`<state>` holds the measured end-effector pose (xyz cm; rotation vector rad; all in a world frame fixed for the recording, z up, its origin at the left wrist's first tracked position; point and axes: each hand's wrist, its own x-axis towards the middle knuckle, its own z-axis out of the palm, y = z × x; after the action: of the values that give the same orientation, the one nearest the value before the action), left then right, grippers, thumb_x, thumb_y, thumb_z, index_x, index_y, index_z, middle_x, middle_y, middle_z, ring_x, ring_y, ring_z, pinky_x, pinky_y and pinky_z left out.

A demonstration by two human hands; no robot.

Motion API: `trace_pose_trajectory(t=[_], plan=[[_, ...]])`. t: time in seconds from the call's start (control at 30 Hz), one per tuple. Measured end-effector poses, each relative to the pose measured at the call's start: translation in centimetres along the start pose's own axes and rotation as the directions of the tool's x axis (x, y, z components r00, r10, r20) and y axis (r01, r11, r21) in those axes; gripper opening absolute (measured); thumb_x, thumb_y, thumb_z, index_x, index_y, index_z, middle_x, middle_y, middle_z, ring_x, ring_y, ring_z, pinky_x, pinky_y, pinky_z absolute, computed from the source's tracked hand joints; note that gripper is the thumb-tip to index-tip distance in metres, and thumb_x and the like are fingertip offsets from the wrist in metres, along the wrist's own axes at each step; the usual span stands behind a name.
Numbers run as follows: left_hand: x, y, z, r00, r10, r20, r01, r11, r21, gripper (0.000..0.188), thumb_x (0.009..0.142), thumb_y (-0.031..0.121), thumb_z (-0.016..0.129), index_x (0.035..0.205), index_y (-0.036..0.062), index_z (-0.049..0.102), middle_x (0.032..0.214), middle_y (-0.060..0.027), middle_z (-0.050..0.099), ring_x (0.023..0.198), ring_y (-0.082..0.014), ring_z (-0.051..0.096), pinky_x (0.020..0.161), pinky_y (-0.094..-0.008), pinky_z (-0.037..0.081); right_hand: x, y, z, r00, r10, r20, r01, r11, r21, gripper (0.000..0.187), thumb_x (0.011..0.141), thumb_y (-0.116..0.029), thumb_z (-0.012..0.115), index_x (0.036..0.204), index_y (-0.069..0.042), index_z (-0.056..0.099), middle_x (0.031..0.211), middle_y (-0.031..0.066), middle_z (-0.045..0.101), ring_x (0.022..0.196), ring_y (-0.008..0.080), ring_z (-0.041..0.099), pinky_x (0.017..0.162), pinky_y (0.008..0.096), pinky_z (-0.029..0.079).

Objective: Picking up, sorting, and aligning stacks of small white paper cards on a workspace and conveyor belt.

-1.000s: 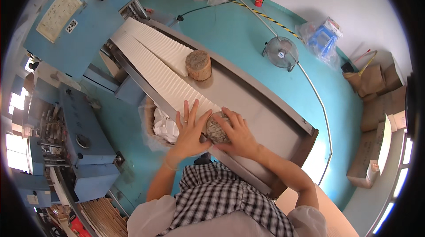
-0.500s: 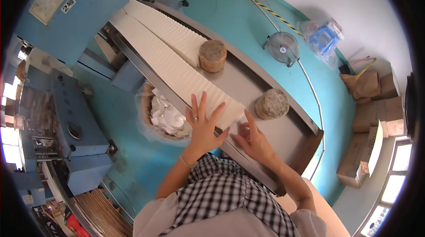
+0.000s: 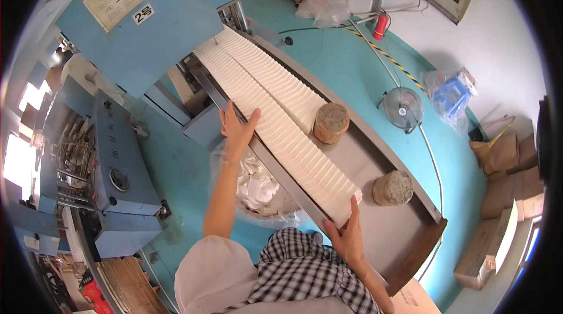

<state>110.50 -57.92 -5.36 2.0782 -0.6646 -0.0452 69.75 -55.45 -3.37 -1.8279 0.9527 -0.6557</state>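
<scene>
Two long rows of white folded paper, like tissues or napkins, lie side by side in a sloping metal trough (image 3: 375, 229). My left hand (image 3: 236, 132) is at the outer side of the near paper row (image 3: 293, 150), over the trough's rim, thumb and fingers spread. At that row's lower end, my right hand (image 3: 350, 238) rests against the paper with thumb and forefinger apart; its other fingers are partly hidden. A round brown block (image 3: 332, 123) stands against the end of the far paper row (image 3: 272, 76). Lower in the trough stands a second round block (image 3: 393, 188), grey-topped.
A blue machine (image 3: 158, 32) stands at the trough's upper end, another blue machine (image 3: 120, 173) at left. Below the trough is a plastic-lined basket (image 3: 258, 188) of white paper scraps. A floor fan (image 3: 403, 109), fire extinguisher (image 3: 381, 25) and cardboard boxes (image 3: 487, 249) stand to the right.
My left hand has moved up along the near row to its outer side. My right hand has come against the row's lower end. The view has shifted, so the trough sits further right.
</scene>
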Motion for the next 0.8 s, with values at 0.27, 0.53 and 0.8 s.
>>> trace_pose_trajectory(t=[0.27,0.53,0.8], plan=[[5.0,-1.1,1.3,0.989,-0.127,-0.070,0.133,0.988,0.084,0.103,0.079,0.072,0.064,0.151,0.0021,0.039,0.157,-0.0219,0.033,0.151,-0.0328,0.011,0.112,-0.0665,0.010,0.5,-2.5,1.2,0.994,0.076,-0.084,-0.087,0.987,-0.136,0.085,0.088,-0.017,0.074,0.153,0.002,0.024,0.135,0.0296,0.050,0.115,0.0418,0.058,0.095,0.0436,0.049],[5.0,-1.6,2.3,0.982,-0.004,-0.188,0.040,0.981,0.191,0.087,0.083,0.062,0.064,0.138,-0.0039,0.054,0.141,-0.0192,0.055,0.147,-0.0344,0.027,0.111,-0.0599,0.018,0.9,-2.3,1.4,0.983,-0.090,-0.161,0.041,0.957,-0.286,0.081,0.088,-0.019,0.074,0.151,0.001,0.029,0.119,0.0271,0.056,0.099,0.0427,0.063,0.081,0.0440,0.054],[4.7,-1.7,2.4,0.973,0.046,-0.225,0.006,0.973,0.229,0.082,0.085,0.058,0.065,0.135,-0.0062,0.056,0.134,-0.0186,0.062,0.144,-0.0362,0.033,0.108,-0.0604,0.021,0.8,-2.5,1.6,0.973,-0.133,-0.188,0.072,0.952,-0.299,0.078,0.089,-0.018,0.073,0.151,-0.001,0.030,0.118,0.0267,0.057,0.100,0.0427,0.062,0.082,0.0438,0.053]])
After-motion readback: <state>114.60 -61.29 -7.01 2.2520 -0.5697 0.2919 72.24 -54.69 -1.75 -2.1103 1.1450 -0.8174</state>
